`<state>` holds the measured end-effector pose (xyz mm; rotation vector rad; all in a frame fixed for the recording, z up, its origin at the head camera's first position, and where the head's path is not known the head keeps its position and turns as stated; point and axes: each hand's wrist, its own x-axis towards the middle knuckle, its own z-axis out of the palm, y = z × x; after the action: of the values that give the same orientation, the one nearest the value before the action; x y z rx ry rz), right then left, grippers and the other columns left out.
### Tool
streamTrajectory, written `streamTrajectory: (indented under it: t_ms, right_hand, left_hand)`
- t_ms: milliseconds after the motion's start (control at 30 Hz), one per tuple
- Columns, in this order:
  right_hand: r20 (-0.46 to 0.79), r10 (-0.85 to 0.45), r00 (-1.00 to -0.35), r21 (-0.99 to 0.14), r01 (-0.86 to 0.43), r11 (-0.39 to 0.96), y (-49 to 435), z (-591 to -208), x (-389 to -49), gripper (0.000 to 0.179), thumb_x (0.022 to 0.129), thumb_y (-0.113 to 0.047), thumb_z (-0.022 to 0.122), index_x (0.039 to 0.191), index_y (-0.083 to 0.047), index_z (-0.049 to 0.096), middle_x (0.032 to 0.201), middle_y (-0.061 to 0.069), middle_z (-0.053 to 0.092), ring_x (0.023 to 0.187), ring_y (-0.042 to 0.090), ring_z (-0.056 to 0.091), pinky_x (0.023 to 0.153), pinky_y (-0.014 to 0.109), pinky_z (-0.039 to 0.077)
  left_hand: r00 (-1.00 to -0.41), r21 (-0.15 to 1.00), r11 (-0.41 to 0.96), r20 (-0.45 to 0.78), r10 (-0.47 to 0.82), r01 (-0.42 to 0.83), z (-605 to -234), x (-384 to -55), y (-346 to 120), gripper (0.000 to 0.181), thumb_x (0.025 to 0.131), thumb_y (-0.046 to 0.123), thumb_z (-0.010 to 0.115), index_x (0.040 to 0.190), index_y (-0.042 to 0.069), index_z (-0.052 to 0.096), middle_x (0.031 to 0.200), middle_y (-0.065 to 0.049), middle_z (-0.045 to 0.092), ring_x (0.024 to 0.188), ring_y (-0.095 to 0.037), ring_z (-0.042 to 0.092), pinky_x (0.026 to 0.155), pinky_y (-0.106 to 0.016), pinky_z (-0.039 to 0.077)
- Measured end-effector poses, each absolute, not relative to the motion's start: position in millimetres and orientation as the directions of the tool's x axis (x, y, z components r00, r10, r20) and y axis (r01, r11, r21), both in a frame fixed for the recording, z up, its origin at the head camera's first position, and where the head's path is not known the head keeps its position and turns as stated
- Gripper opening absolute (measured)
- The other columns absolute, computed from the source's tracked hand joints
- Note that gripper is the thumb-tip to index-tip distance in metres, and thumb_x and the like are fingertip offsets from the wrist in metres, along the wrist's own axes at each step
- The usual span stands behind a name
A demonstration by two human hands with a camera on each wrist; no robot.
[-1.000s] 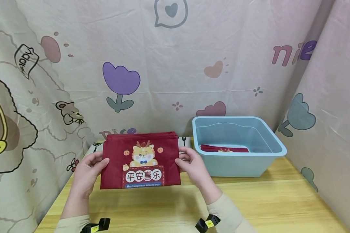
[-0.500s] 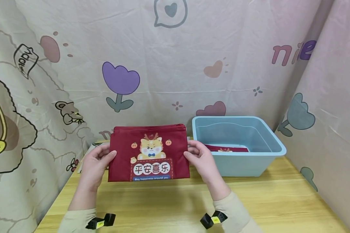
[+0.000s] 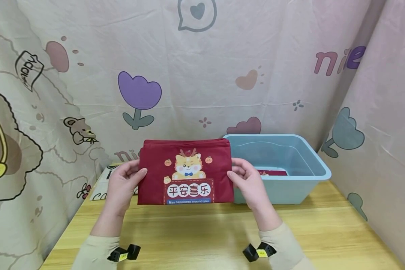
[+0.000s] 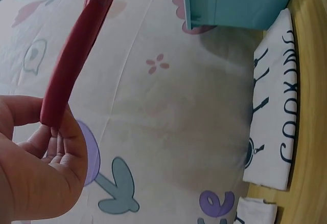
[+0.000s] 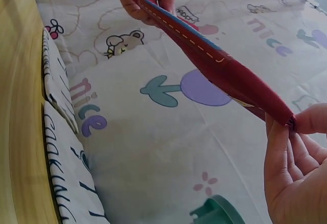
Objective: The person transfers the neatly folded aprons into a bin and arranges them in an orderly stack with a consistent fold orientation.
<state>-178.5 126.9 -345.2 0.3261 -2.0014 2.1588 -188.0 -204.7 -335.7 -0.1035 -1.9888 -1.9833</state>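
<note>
Both hands hold up a folded dark red cloth [image 3: 155, 176] by its short sides, above the wooden table. Its front bears a cartoon animal with antlers, Chinese characters and the words "May happiness around you". My left hand [image 3: 123, 183] pinches the left edge, thumb in front and fingers behind. At the opposite edge my right hand [image 3: 251, 182] grips in the same way. Seen edge-on in the left wrist view, the red cloth [image 4: 69, 70] is a thick fold of several layers. The right wrist view shows the cloth [image 5: 204, 63] stretched between the two hands.
A light blue plastic bin [image 3: 280, 191] stands at the back right of the wooden table [image 3: 189, 240], with another red cloth [image 3: 273, 173] inside. Behind the held cloth lie folded white cloths [image 3: 102, 183] printed with utensils and lettering. A patterned curtain [image 3: 189, 75] hangs along the back.
Both hands have moved right and slightly up with the red cloth, which now overlaps the bin's left side in the head view. More of the white cloth shows at left.
</note>
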Motion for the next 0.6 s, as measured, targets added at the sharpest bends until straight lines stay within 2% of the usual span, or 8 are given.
streamTrajectory:
  t_ms: [600]
  right_hand:
    - [0.288, 0.04, -0.957, -0.957, -0.287, 0.034, 169, -343, -175, 0.038, 0.095, 0.001, 0.061, 0.132, 0.004, 0.054, 0.091, -0.003, 0.066, 0.075, 0.012, 0.063, 0.066, 0.025, 0.054]
  left_hand:
    - [-0.954, 0.961, 0.013, 0.275, -0.118, 0.275, -330, -198, -164, 0.033, 0.092, -0.005, 0.064, 0.124, -0.01, 0.059, 0.097, 0.001, 0.063, 0.081, -0.011, 0.06, 0.071, -0.021, 0.055]
